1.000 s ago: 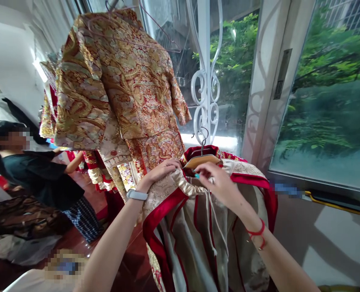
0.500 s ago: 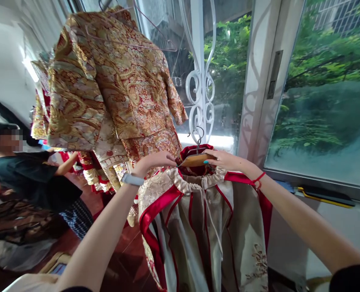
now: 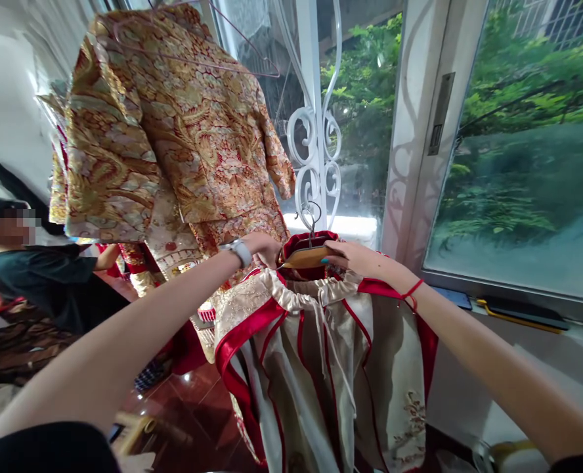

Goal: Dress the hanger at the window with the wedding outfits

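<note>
A cream garment (image 3: 316,368) with red trim, a gathered neck and loose white drawstrings hangs in front of me on a wooden hanger (image 3: 304,257). Behind the hanger shows a dark red collar (image 3: 291,244). My right hand (image 3: 350,257), teal-nailed, is closed on the hanger's right side. At the hanger's left end is my left hand (image 3: 264,248), its fingers curled in by the garment's shoulder; what they grip is hidden. Above the garment, a metal hook (image 3: 313,213) rises toward white scrolled ironwork.
A gold and red brocade jacket (image 3: 207,131) hangs close on the left. Beyond it, a person in dark clothes (image 3: 40,279) reaches toward other garments. White scrolled ironwork (image 3: 316,131) stands before the window. On the sill lie a phone-like slab (image 3: 452,297) and a black and yellow object (image 3: 522,315).
My left forearm has swung up and outward, and the left fingers have curled in at the hanger's end. My right hand keeps its hold. The view has shifted slightly.
</note>
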{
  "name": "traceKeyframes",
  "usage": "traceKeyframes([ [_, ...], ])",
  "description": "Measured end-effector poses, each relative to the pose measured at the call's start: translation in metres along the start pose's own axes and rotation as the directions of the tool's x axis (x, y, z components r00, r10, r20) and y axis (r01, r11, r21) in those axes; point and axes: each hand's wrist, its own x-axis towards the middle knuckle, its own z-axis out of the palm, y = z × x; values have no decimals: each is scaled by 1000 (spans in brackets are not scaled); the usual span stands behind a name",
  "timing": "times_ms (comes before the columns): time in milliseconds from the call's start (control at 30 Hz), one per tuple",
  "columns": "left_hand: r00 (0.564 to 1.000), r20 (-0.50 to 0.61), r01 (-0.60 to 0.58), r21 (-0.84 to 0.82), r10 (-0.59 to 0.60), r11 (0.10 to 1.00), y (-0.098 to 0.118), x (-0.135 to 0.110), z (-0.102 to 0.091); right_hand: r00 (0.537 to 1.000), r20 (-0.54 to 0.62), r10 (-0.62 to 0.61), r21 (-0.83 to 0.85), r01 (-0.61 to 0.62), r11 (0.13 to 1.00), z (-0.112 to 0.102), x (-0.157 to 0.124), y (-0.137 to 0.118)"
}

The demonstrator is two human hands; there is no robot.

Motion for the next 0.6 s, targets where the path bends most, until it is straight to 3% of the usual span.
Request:
traceKeyframes([
  [67,1000,-12,-3,-15,3,1000,-4,-20,6,1000,-13,15,-32,-16,999,0,2,2],
  [133,993,-114,-16,-80,7,997,-9,-39,11,999,-23,24,-48,-25,999,0,4,4],
  [267,934,-350,-23,-238,-64,971,-17,-60,15,1000,-12,3,-47,-3,999,0,8,3],
  [400,892,-449,-94,-311,-59,946,-13,-78,14,999,-39,36,-97,-40,995,2,2,-4],
  [500,883,-442,-172,12,160,985,-8,-98,21,996,-60,62,-131,-70,989,3,-3,-9],
  [600,875,-304,-233,417,377,878,-4,-114,34,997,-59,42,-83,-47,995,3,-4,-11],
])
